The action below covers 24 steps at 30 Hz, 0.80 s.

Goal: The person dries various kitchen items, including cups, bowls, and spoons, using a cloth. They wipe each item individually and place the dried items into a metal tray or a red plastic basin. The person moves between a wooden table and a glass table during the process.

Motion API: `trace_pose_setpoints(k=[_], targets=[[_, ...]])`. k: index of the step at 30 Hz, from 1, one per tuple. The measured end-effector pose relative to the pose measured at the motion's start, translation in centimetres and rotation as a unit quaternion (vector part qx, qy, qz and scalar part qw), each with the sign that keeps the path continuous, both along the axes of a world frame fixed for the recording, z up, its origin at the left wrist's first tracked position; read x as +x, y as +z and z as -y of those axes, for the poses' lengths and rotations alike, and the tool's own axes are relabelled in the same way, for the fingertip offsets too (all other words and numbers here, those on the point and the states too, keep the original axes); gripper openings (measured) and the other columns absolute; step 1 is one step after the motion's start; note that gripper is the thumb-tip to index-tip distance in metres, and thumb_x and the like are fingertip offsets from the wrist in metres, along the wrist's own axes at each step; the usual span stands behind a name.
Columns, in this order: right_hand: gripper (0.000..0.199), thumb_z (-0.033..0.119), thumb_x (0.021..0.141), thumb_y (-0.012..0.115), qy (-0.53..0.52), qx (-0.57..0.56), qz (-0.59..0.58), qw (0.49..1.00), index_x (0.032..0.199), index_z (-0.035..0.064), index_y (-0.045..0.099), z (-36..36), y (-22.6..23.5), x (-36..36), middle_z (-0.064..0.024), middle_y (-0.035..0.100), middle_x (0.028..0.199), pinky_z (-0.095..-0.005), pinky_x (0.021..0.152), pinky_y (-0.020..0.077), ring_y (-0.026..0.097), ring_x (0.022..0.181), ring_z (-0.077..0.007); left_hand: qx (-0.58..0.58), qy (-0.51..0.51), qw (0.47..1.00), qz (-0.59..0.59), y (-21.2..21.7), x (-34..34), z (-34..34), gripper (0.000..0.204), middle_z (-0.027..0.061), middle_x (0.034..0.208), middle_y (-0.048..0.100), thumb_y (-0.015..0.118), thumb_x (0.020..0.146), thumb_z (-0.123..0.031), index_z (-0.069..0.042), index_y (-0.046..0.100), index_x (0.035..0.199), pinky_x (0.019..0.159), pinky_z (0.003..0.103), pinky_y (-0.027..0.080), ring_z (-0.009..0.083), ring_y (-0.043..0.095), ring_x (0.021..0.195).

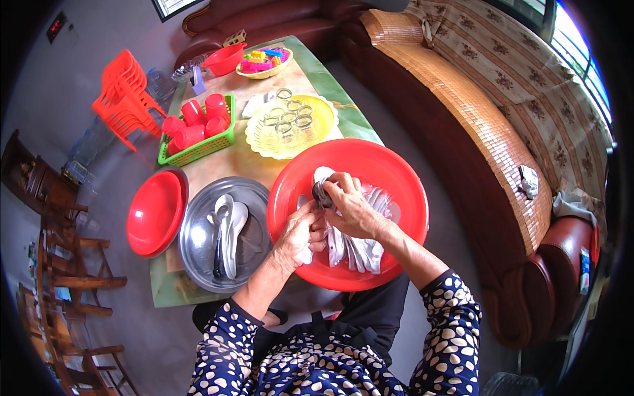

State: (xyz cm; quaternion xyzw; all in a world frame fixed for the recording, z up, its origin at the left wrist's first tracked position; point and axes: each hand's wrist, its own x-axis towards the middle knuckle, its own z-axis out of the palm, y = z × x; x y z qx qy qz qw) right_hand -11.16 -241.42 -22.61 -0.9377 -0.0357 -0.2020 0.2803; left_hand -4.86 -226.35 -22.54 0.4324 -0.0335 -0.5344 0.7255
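Observation:
Over a large red basin [281, 168], my left hand [298, 234] is closed around the handle of a white spoon [323, 173]. My right hand [353, 206] is closed on a dark, crumpled scrubber [321, 196], pressed to the spoon just below its bowl. What the scrubber is made of cannot be made out. Several white spoons [356, 254] lie side by side in the basin beneath my hands, with suds near them. Left of the basin, a round metal tray [198, 261] holds white spoons [236, 228] and a black-handled spoon [218, 254].
Red basins [155, 214] are stacked at the table's left edge. Behind stand a green basket [198, 150] of red cups, a yellow basket [264, 145] with glasses, and a bowl of toy blocks [264, 61]. A sofa [456, 132] runs along the right; red stools [125, 92] stand left.

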Motion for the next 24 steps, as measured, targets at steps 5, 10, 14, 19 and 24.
trace_pose_setpoints(k=[5, 10, 14, 19, 24], targets=[[0.029, 0.003, 0.073, 0.057, 0.076, 0.093, -0.019, 0.993, 0.102, -0.0012, 0.054, 0.5, -0.7, 0.3, -0.0165, 0.049, 0.100, -0.0396, 0.077, 0.0436, 0.052, 0.091, -0.0313, 0.029, 0.006, 0.998, 0.061, 0.3, -0.2, 0.1, 0.028, -0.0067, 0.061, 0.032, 0.032, 0.088, -0.010, -0.018, 0.046, 0.111, 0.036, 0.017, 0.022, 0.0016, 0.026, 0.041], [0.017, 0.005, 0.074, 0.057, 0.069, 0.157, -0.028, 0.985, 0.090, 0.0002, 0.059, 0.8, 0.7, -0.8, -0.0164, 0.051, 0.088, -0.0392, 0.069, 0.0452, 0.054, 0.079, -0.0331, 0.040, -0.038, 0.997, 0.052, 0.3, 0.0, 0.2, 0.025, -0.0067, 0.062, 0.032, 0.033, 0.086, -0.012, -0.019, 0.046, 0.106, 0.037, 0.017, 0.022, 0.0017, 0.026, 0.042], [0.016, 0.003, 0.073, 0.059, -0.057, 0.183, 0.058, 0.980, 0.089, 0.0002, 0.060, 0.0, 0.0, 0.5, -0.0156, 0.051, 0.086, -0.0375, 0.067, 0.0461, 0.056, 0.077, -0.0310, 0.058, -0.035, 0.995, 0.080, 0.6, -0.4, 0.5, 0.021, -0.0067, 0.062, 0.031, 0.034, 0.085, -0.013, -0.019, 0.047, 0.101, 0.037, 0.017, 0.021, 0.0017, 0.026, 0.043], [0.019, 0.001, 0.072, 0.061, -0.127, 0.138, 0.119, 0.975, 0.091, 0.0003, 0.058, -1.1, -0.2, 1.4, -0.0160, 0.052, 0.086, -0.0388, 0.067, 0.0465, 0.056, 0.077, -0.0329, 0.056, -0.002, 0.998, 0.034, -0.4, 0.2, 0.3, 0.022, -0.0064, 0.062, 0.038, 0.041, 0.091, -0.038, -0.018, 0.050, 0.093, 0.037, 0.020, 0.020, 0.0030, 0.029, 0.042], [0.021, 0.000, 0.070, 0.062, -0.123, 0.154, 0.113, 0.974, 0.091, -0.0004, 0.057, -3.9, -0.3, 0.8, -0.0180, 0.053, 0.085, -0.0407, 0.068, 0.0456, 0.055, 0.079, -0.0354, 0.036, 0.034, 0.996, 0.075, -2.0, 0.7, 0.4, 0.048, -0.0030, 0.095, 0.058, 0.038, 0.090, -0.057, -0.017, 0.051, 0.112, 0.059, 0.022, 0.045, 0.0078, 0.057, 0.080]])
